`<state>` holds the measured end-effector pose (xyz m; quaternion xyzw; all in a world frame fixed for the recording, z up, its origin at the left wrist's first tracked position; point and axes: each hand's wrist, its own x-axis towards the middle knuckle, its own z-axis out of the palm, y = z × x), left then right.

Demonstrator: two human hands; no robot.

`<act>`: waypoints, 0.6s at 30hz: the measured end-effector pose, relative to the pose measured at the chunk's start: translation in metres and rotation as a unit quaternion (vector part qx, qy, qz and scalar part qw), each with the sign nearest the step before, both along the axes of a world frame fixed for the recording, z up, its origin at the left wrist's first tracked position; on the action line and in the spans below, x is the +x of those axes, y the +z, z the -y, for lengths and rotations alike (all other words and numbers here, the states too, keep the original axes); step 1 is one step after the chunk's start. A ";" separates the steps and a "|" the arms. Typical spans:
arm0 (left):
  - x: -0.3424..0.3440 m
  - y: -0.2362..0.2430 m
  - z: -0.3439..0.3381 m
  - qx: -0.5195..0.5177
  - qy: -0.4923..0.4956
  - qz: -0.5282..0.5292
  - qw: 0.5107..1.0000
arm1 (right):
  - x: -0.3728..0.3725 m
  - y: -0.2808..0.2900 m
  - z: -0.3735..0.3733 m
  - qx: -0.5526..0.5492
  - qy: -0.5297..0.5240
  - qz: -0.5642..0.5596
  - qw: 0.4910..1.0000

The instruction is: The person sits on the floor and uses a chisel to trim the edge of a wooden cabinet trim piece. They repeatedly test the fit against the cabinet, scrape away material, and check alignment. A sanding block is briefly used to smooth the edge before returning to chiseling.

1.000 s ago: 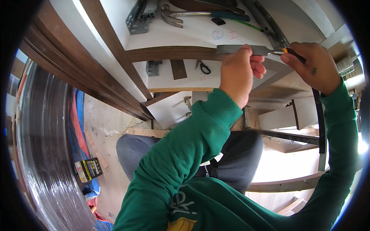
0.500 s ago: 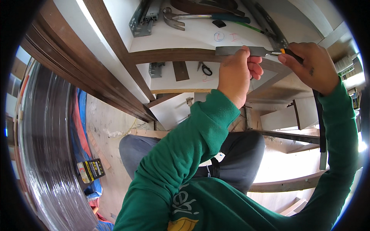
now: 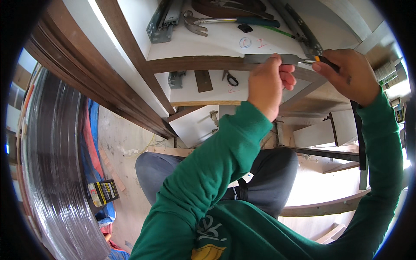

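A wood chisel (image 3: pixel 291 58) with a flat grey blade and a black-and-yellow handle lies level at the dark wooden front rail (image 3: pixel 195 64) of a white cabinet. Around its handle my right hand (image 3: pixel 353 73) is closed. My left hand (image 3: pixel 269 84) pinches the blade, thumb on top and fingers curled behind it. The blade's tip overlaps the rail in this view; whether it touches the wood I cannot tell. Behind the rail, a claw hammer (image 3: pixel 258 21) with a dark teal grip lies on the upper white shelf.
Scissors (image 3: pixel 232 79) and a dark wood strip (image 3: pixel 203 81) lie on the lower shelf. Metal drawer slides (image 3: pixel 162 32) stand at the upper left. Plastic-wrapped panels (image 3: pixel 54 164) lean at far left, near a black-and-yellow box (image 3: pixel 103 193). White boards (image 3: pixel 344 126) stand at right.
The view has shifted very slightly. Both hands keep the same grip on the chisel, and its blade sits marginally lower and further right in the picture.
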<state>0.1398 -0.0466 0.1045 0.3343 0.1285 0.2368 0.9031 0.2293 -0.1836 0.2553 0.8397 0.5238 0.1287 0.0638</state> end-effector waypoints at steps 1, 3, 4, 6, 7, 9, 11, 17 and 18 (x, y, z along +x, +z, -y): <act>-0.001 0.000 -0.001 0.008 0.000 -0.004 1.000 | 0.000 -0.003 -0.001 0.014 0.002 -0.004 1.000; -0.003 -0.002 -0.004 0.006 0.020 -0.012 1.000 | -0.001 -0.004 -0.001 0.029 0.006 -0.007 1.000; -0.002 -0.003 -0.003 0.015 0.003 0.007 1.000 | -0.001 -0.004 -0.001 0.028 0.012 -0.006 1.000; -0.001 -0.005 -0.002 0.002 -0.018 0.029 0.999 | -0.002 -0.005 -0.002 0.016 0.007 -0.004 1.000; -0.002 -0.007 -0.004 0.010 0.002 0.003 1.000 | -0.002 -0.005 -0.003 0.005 -0.005 -0.004 1.000; -0.002 -0.008 -0.006 0.018 0.006 -0.012 1.000 | -0.003 -0.005 -0.004 0.009 -0.008 -0.007 1.000; -0.003 -0.007 -0.007 0.035 0.011 -0.002 0.999 | -0.004 -0.005 -0.005 0.035 0.030 -0.036 0.998; -0.005 -0.003 -0.009 0.019 0.014 -0.003 1.000 | -0.002 -0.003 -0.007 0.011 0.016 0.005 1.000; -0.005 -0.004 -0.011 0.014 0.031 -0.017 0.999 | -0.002 -0.003 -0.008 0.015 0.021 0.006 1.000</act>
